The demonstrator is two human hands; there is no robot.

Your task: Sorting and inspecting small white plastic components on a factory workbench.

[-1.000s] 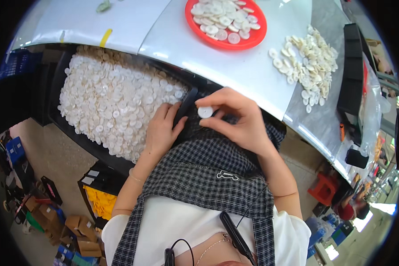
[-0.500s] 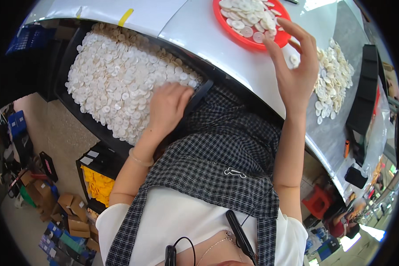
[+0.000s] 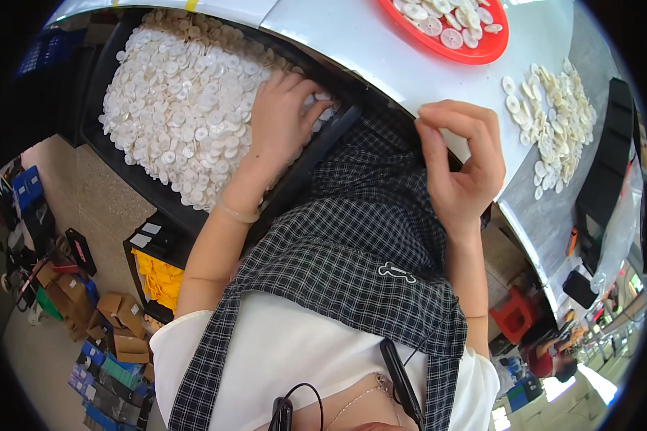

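Note:
A black bin (image 3: 133,169) at the left holds a heap of white round button-like discs (image 3: 187,93). My left hand (image 3: 280,111) is in its right end, fingers curled down among the discs. Its thumb and forefinger bend toward each other beside the bin's wall, and the fingertips are partly hidden. At the table's near edge is my right hand (image 3: 464,158), raised, with thumb and forefinger drawn together in a pinch. I cannot make out anything between them. Beyond it, a red plate (image 3: 487,56) holds more of the discs. A loose pile of discs (image 3: 557,126) lies on the table to its right.
The white table's (image 3: 381,50) edge runs between the bin and my right arm. A black tray (image 3: 611,151) and a clear plastic bag (image 3: 618,230) are at the far right. Below the bin stands a black box with yellow pieces (image 3: 158,280). Cardboard boxes (image 3: 122,316) sit on the floor.
My right hand has drawn back from the red plate to the table's edge, its fingers closing to a pinch. My left hand has shifted farther into the bin's right end. The view has shifted slightly.

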